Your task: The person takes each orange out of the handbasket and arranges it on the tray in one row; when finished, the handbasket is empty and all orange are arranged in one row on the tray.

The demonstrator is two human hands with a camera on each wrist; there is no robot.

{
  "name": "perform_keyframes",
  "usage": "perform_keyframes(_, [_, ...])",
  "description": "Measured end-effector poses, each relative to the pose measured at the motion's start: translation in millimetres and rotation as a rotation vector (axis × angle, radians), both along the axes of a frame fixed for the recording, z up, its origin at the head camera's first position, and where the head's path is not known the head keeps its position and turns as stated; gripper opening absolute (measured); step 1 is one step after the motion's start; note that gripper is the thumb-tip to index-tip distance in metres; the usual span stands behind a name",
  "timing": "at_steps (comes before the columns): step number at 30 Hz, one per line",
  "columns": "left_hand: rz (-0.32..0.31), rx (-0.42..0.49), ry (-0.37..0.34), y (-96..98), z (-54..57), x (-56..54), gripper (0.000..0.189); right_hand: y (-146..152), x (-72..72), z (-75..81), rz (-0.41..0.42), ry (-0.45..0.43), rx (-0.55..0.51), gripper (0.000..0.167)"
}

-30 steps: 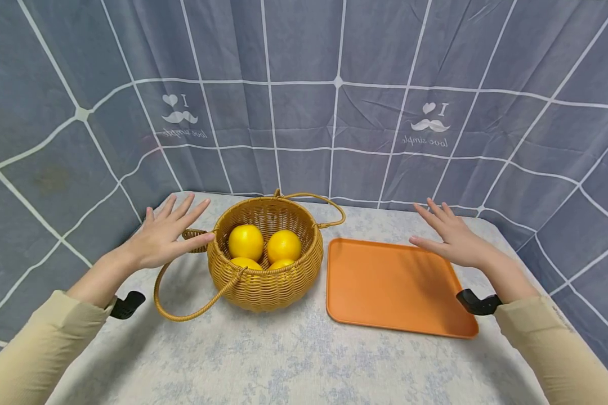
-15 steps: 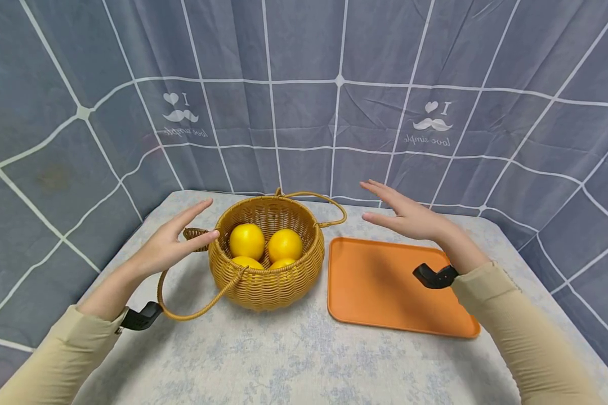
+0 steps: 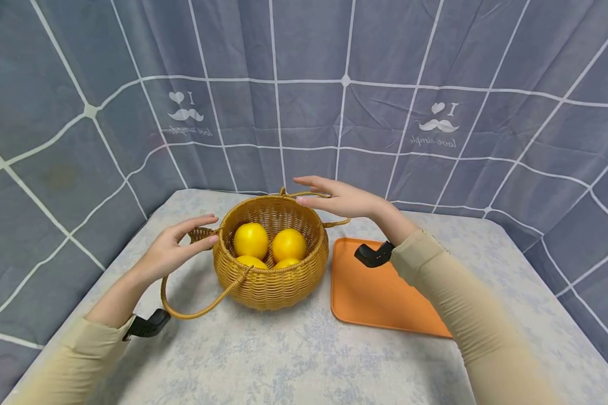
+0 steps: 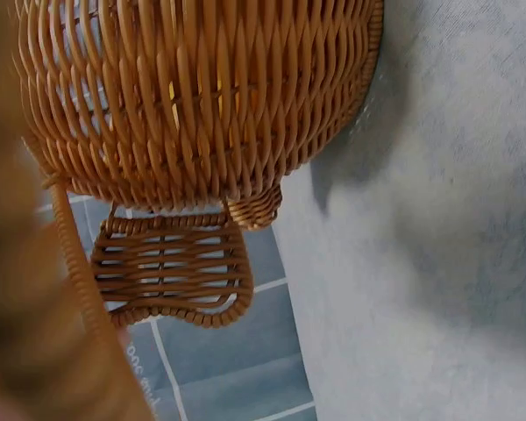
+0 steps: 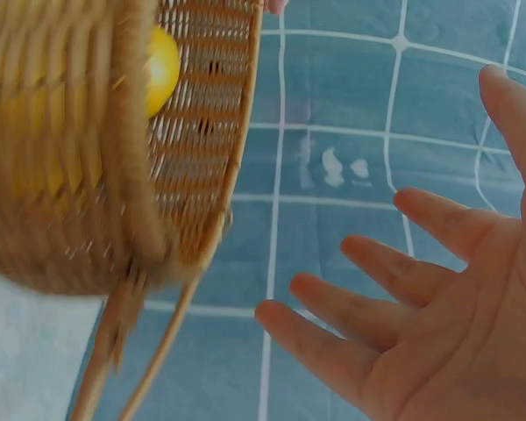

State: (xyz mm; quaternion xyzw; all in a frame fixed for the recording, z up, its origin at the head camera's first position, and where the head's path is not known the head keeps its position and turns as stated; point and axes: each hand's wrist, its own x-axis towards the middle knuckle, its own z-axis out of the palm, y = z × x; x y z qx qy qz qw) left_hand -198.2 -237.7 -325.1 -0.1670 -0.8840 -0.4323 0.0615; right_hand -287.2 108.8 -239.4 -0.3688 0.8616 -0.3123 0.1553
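A woven wicker basket [image 3: 271, 293] with two loop handles stands on the table, holding several round yellow fruits [image 3: 251, 241]. My left hand [image 3: 168, 250] is at its left rim, thumb and fingers spread apart beside a small woven flap [image 4: 171, 267]; whether they touch the rim I cannot tell. Over the basket's far right rim hovers my right hand [image 3: 345, 200], in front of the rear handle. In the right wrist view, the fingers [image 5: 359, 311] are extended and apart from the wicker. The front handle loop [image 3: 197, 313] hangs out to the left.
An orange rectangular tray [image 3: 380, 301] lies right of the basket, partly hidden under my right forearm. A pale floral cloth [image 3: 284, 360] covers the table. Behind and at both sides hangs a grey-blue curtain [image 3: 309, 124] with white lines.
My right hand has swung left from above the tray to the basket's far right rim. My left hand has turned and its fingers have drawn together near the left rim.
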Motion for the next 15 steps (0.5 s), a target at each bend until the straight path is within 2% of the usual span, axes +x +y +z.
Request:
perform_keyframes(7, [-0.011,0.080,-0.008,4.1,-6.1,-0.8,0.047,-39.2,-9.1,-2.0,0.044,-0.052,-0.013,0.056])
perform_keyframes(15, [0.007,0.100,0.014,6.5,-16.7,-3.2,0.041,-72.2,-20.2,-10.9,0.077,-0.069,-0.027,0.051])
